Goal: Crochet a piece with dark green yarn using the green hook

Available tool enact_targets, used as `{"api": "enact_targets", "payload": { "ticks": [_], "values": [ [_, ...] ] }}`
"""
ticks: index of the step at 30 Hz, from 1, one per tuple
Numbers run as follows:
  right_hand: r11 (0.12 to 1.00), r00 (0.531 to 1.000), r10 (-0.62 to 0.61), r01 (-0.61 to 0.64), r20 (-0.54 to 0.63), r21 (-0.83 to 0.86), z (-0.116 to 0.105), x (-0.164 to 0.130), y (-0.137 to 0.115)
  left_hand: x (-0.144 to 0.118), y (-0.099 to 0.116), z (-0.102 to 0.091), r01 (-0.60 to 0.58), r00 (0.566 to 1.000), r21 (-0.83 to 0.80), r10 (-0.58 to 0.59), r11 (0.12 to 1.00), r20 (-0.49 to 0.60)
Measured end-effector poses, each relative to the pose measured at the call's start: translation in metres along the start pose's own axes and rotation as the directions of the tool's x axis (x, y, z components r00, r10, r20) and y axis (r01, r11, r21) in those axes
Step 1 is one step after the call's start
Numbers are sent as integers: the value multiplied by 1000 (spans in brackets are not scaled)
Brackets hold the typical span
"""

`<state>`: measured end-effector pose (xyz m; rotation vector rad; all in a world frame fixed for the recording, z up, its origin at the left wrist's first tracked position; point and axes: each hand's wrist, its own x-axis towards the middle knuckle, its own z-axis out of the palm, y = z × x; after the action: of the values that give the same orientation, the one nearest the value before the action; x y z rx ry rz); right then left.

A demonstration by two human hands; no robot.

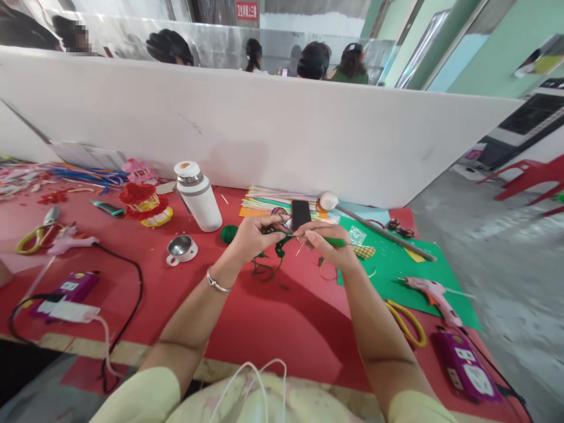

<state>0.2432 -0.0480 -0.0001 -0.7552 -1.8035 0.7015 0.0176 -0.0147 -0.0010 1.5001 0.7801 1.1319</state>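
Green yarn crochet work (pixel 280 247) hangs from between the fingers of my left hand (pixel 261 236), which is closed on it. My right hand (pixel 328 242) grips a crochet hook by its green handle (pixel 335 241). The thin metal end of the hook points left and meets the yarn between my two hands. Loose green yarn (pixel 264 271) trails onto the red table (pixel 282 329) below. A ball of dark green yarn (pixel 228 234) lies just left of my left hand. Behind my fingers lies a black phone (pixel 301 215). The stitches are too small to make out.
A white thermos (pixel 198 197) and its cup (pixel 181 250) stand to the left. Pink glue guns (pixel 434 294) (pixel 70 241) lie at both sides, with corded purple power strips (pixel 467 364). Yellow-handled scissors (pixel 408 323) sit near my right forearm. A white partition (pixel 264 129) closes off the back.
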Motion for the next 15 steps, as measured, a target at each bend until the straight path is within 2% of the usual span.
{"api": "enact_targets", "payload": {
  "ticks": [6,10,15],
  "values": [
    [958,980,-191,198,52,-208,0,2,-6,-3,2,4,-92,992,186,107,978,-72],
    [928,971,-235,237,43,-288,3,2,-4,-3,1,3,-112,987,247,137,963,-89],
    [892,958,-284,283,49,-354,7,0,-2,-2,-2,1,-101,989,233,124,967,-82]
  ]
}}
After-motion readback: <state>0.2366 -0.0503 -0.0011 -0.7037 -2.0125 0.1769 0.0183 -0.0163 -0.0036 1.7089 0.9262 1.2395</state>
